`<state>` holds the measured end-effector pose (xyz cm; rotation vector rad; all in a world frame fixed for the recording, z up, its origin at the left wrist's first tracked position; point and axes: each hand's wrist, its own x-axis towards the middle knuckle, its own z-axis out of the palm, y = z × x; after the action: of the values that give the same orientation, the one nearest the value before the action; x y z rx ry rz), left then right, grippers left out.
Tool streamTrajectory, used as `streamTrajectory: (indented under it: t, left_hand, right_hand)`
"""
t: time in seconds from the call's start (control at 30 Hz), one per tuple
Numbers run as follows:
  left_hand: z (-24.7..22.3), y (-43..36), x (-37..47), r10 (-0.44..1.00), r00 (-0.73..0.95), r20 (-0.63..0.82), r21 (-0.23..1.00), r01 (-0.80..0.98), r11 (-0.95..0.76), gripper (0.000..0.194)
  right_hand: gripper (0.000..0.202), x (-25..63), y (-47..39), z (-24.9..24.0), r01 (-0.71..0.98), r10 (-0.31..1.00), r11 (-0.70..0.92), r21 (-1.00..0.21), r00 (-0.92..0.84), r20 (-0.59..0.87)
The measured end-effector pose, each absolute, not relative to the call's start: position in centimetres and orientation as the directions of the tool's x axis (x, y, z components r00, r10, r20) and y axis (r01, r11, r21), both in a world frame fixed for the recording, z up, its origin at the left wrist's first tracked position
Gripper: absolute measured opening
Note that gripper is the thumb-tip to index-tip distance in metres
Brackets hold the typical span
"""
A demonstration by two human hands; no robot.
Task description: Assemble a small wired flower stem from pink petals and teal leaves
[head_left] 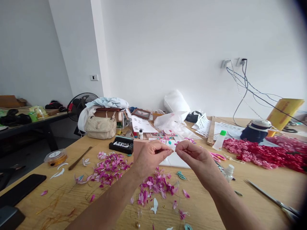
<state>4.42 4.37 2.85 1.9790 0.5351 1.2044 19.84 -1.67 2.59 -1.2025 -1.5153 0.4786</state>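
Above the middle of the wooden table, my left hand (153,156) and my right hand (193,155) come fingertip to fingertip, each in a pinch. Whatever sits between the fingertips is too small to make out. Below and to the left lie heaps of purple-pink petals (109,167), with more petals (157,185) under my wrists. Just behind the hands is a white board (176,161), partly hidden by them, with small pink and green pieces (169,140) near its far edge. A teal leaf-shaped piece (181,175) rests close to my right wrist.
At the right are scissors (273,198), a green-capped bottle (219,140), a small white bottle (229,173), pink-handled scissors (217,157) and red-pink strands (261,155). Left are a round plastic tub (55,157), a wooden stick (80,158), a black tray (121,145) and a beige bag (100,127).
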Motion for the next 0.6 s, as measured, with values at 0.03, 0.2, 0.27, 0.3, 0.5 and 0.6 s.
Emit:
streamTrajectory:
  t: [0.03, 0.2, 0.27, 0.3, 0.5, 0.6]
  left_hand:
    - [2.88, 4.37, 4.42, 0.688, 0.477, 0.546, 0.795, -0.036, -0.606, 0.009]
    - [2.93, 4.24, 4.58, 0.733, 0.506, 0.455, 0.878, -0.121, -0.462, 0.009]
    - [2.89, 4.15, 4.63, 0.746, 0.521, 0.415, 0.906, -0.163, -0.390, 0.011]
    - [2.84, 4.12, 4.64, 0.756, 0.534, 0.379, 0.925, -0.183, -0.334, 0.012]
    - [2.39, 4.26, 4.62, 0.780, 0.598, 0.183, 0.955, -0.298, 0.004, 0.020]
    - [2.32, 4.38, 4.57, 0.775, 0.613, 0.153, 0.944, -0.322, 0.069, 0.021]
  right_hand:
    - [0.016, 19.86, -1.70, 2.65, 0.426, 0.874, 0.395, -0.814, 0.098, 0.476]
    - [0.015, 19.94, -1.64, 2.79, 0.345, 0.909, 0.349, -0.871, 0.101, 0.404]
    - [0.016, 19.95, -1.52, 2.67, 0.283, 0.920, 0.331, -0.900, 0.113, 0.374]
    - [0.016, 19.96, -1.47, 2.57, 0.253, 0.926, 0.323, -0.912, 0.116, 0.360]
    - [0.018, 19.95, -1.45, 2.26, 0.173, 0.935, 0.291, -0.941, 0.158, 0.319]
    - [0.016, 19.77, -1.54, 2.44, 0.194, 0.910, 0.321, -0.927, 0.208, 0.358]
